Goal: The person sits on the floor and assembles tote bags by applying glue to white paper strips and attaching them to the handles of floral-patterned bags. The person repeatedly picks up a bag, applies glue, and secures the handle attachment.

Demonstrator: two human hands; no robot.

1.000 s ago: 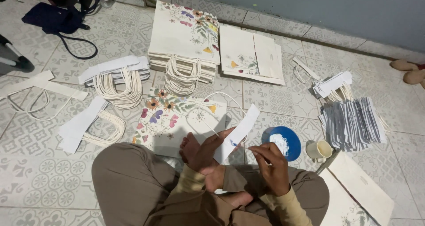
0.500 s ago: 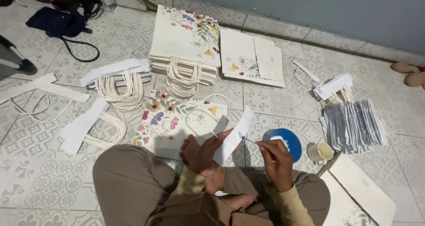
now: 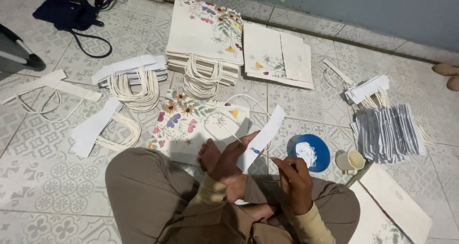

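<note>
While left hand (image 3: 228,160) grips as before, paper strip (image 3: 262,138) now nearer right hand (image 3: 292,183).

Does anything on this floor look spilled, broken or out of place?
Nothing stands out. The white paste sits inside the blue lid, the floral paper bags lie stacked, and the left hand holds a white paper strip intact. Loose handle strips are scattered, not damaged.

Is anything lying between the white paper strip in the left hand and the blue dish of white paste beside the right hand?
Nothing visible does. The left hand holds the white paper strip up over the tiled floor, and the blue dish sits just right of it, with bare tile between. The right hand is below that gap, not across it.
</note>
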